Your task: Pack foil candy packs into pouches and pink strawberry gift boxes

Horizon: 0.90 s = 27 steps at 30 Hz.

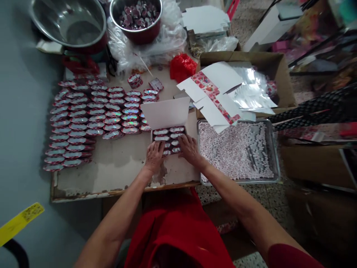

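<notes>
both hands, left hand (154,156) and right hand (189,148), press flat, fingers spread, on the open box (169,138).

open white box (168,126), lid upright, foil-topped cups (169,136) packed in rows inside.

Soft, even daylight is falling from above, glare is flaring on the foil sheets (251,93), and edges are bending and blurring.

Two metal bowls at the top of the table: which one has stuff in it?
The right bowl, heaped with small sealed cups. The larger left bowl beside it shows only bare metal inside.
</notes>
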Each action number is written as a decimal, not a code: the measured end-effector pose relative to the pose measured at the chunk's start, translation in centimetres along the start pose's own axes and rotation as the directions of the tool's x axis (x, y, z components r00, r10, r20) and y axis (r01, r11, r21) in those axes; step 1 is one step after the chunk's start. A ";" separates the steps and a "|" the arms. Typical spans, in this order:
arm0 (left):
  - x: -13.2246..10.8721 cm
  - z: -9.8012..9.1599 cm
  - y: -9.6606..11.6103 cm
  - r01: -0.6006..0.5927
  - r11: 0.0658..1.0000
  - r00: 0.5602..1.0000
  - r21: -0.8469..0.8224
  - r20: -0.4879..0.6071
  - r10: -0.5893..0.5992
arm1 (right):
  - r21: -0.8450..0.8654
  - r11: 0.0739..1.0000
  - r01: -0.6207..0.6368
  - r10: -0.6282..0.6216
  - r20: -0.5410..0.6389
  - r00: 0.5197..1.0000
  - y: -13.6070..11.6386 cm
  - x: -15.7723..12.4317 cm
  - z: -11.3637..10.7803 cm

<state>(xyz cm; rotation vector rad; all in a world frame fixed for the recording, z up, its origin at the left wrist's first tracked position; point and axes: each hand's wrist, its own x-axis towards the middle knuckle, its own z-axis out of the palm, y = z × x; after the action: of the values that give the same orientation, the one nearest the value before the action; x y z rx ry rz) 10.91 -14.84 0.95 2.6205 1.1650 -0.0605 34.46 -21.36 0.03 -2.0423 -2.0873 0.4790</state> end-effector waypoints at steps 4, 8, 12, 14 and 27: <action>0.6 -0.2 -0.7 0.245 0.960 0.952 -0.135 -0.152 -0.264 | 0.275 0.937 -0.216 0.275 -0.197 0.941 2.1 0.0 0.2; 2.5 0.3 -1.1 0.580 0.789 0.804 -0.205 -0.016 -0.595 | 0.523 0.805 -0.278 0.403 -0.139 0.905 2.7 1.1 2.0; 1.6 0.8 -1.2 0.547 0.809 0.825 -0.215 -0.027 -0.565 | 0.570 0.791 -0.222 0.362 -0.143 0.921 1.0 -0.4 3.1; 0.0 0.9 -1.2 0.539 0.815 0.823 -0.215 -0.071 -0.563 | 0.545 0.793 -0.273 0.396 -0.120 0.910 -0.3 -2.2 3.3; -5.1 4.7 -0.2 0.240 0.776 0.776 -0.583 -0.365 -0.514 | 0.609 0.774 -0.175 0.372 -0.213 0.903 -2.2 -6.0 7.3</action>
<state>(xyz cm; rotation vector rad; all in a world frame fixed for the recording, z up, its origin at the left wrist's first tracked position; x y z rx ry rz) 7.63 -19.64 -2.81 1.9200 1.6168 0.8034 30.14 -28.06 -5.42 -1.8866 -1.2412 0.6713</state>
